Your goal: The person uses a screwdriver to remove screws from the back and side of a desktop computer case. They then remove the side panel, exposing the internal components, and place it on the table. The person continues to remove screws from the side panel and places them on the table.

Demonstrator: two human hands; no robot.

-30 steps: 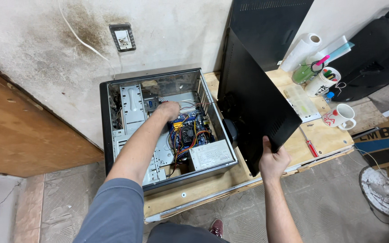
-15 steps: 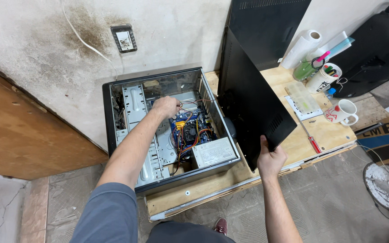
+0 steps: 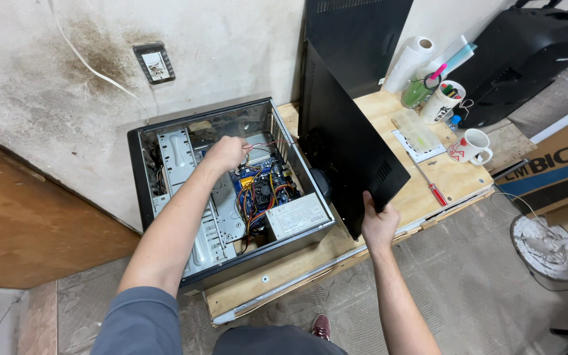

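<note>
- Risk: right hand [image 3: 377, 227] grips only the bottom corner of the black side panel [image 3: 346, 154], fingers wrapped behind the edge, thumb on the near face. The panel stands tall and tilted above the fingers, so it could likely swing or slip out of such a low hold.
- Risk: if the panel tips away from the fingers it falls toward the white mug [image 3: 469, 146], the pen cup [image 3: 443, 102] and the clear parts box [image 3: 415, 131], all well beyond the fingertips on the wooden platform [image 3: 297, 269].
- Risk: left hand [image 3: 226, 154] is down inside the open computer case [image 3: 231, 190], fingers curled and bunched around thin red wires [image 3: 264, 146]. Whether it pinches them or a connector, cannot tell, the knuckles hide the tips. A hard tug could probably pull a plug loose or bend a pin.
- Risk: bare case edges sit just beside the left wrist, so a scrape is possible.
- Look of the case: black tower lying on its side against the stained wall, open face up, directly under the left fingers.
- Inside: blue motherboard [image 3: 261, 187] just below the fingertips, orange and yellow cable bundle [image 3: 252, 200] crossing it, grey power supply [image 3: 297, 215] nearer the person, metal drive cage on the thumb side.
- Red-handled screwdriver [image 3: 434, 190] lies just beyond the right fingers.
</note>
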